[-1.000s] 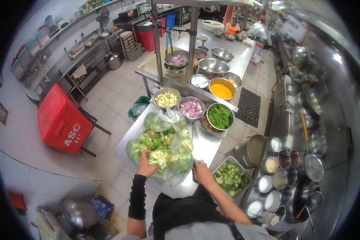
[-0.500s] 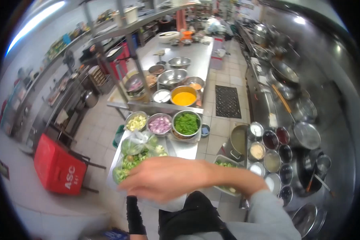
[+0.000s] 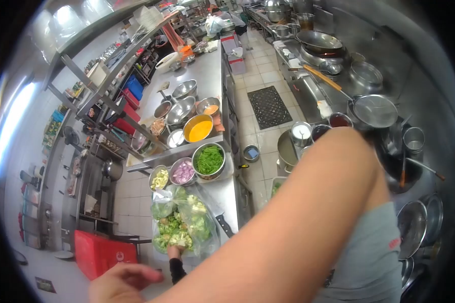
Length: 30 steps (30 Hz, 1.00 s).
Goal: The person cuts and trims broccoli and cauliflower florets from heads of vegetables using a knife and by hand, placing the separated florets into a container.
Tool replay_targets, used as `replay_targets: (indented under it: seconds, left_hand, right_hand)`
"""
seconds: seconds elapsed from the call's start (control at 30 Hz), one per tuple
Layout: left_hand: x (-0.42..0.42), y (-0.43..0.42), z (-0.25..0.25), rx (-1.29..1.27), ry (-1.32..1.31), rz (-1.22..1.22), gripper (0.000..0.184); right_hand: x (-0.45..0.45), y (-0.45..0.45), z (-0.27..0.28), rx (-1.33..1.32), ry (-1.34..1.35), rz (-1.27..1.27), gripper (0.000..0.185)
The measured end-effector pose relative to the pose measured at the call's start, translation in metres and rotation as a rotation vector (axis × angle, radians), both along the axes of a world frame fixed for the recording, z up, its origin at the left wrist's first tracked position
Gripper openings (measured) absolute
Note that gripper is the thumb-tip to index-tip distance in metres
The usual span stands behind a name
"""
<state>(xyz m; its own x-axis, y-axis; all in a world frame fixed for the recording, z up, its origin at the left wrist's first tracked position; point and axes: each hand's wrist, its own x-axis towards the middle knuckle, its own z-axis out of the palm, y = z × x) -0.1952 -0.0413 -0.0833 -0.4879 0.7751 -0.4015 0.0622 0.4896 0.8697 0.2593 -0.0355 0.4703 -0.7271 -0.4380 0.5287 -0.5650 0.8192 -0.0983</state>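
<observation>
A clear plastic bag (image 3: 199, 222) of broccoli and cauliflower heads lies open on the metal counter. At its near edge my left hand (image 3: 175, 251) has its fingers on a pale cauliflower (image 3: 181, 239); my forearm wears a black sleeve. My right arm crosses the foreground, close to the camera. Its hand (image 3: 124, 284) is raised at the lower left, blurred and partly cut off, fingers loosely apart with nothing visible in them. To the right of the bag lies a black-handled knife (image 3: 224, 225), its blade partly covered by the bag.
Behind the bag stand bowls of pale chopped vegetable (image 3: 159, 178), purple onion (image 3: 182, 171) and green pieces (image 3: 209, 160). A red box (image 3: 103, 252) is at the left. Pots, a strainer (image 3: 375, 111) and a wok line the right. My forearm hides part of the counter.
My right hand has left the counter's right side and swung up across the view to the lower left. The knife now shows beside the bag. The view has turned; my left hand stays at the cauliflower.
</observation>
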Motion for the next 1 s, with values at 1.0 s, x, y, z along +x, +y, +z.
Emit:
replay_targets:
  seconds: [1.0]
  left_hand:
    - [-0.005,-0.026,-0.01,0.135,-0.201,-0.031,0.074]
  right_hand:
    - [-0.153,-0.088,-0.394,-0.479,-1.067,-1.142,0.03]
